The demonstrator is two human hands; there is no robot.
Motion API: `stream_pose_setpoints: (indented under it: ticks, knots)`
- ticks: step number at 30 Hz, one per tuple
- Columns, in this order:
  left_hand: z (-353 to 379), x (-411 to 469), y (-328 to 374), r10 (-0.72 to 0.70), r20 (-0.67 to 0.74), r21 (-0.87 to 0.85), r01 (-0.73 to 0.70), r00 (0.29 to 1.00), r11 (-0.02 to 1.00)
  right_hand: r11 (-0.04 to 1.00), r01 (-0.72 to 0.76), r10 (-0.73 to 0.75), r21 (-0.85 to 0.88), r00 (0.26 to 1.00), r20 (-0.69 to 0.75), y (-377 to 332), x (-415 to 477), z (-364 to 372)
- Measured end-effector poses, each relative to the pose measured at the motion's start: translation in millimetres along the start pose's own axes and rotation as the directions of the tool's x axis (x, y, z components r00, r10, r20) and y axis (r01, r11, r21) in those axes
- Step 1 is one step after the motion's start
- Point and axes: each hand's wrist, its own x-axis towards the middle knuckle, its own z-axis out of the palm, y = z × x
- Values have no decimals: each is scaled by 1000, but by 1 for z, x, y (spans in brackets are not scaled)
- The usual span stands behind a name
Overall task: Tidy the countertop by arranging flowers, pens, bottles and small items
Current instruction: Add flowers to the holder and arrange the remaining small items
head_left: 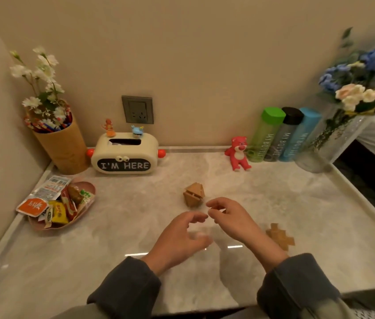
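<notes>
My left hand [181, 238] and my right hand [232, 219] hover over the middle of the marble countertop [135, 226], fingers loosely curled, fingertips close together, holding nothing. A wooden puzzle block [193, 194] stands just beyond my right fingertips. A second, flatter wooden puzzle [280, 237] lies right of my right wrist. White flowers and pens fill a tan cup [61, 143] at the back left. Three bottles, green [265, 134], black [283, 134] and blue [301, 134], stand against the back wall beside a glass vase of blue flowers [333, 139].
A cream tissue box reading "I'M HERE" [124, 155] carries two small figurines. A red bear toy [238, 153] sits left of the bottles. A pink dish of snack packets [57, 203] lies at the left edge. A wall socket [138, 109] is above.
</notes>
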Motion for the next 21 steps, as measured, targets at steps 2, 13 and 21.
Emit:
stream_pose_setpoints:
  ticks: [2, 13, 21]
  knots:
    - [10, -8, -4, -26, 10, 20, 26, 1000, 999, 1000, 15, -15, 1, 999, 29, 14, -5, 4]
    - [47, -15, -8, -20, -167, 155, 46, 986, 987, 988, 148, -150, 38, 987, 62, 56, -27, -5]
    - [80, 10, 25, 6, -114, -95, -16, 993, 995, 950, 145, -219, -276, 940, -262, 84, -38, -59]
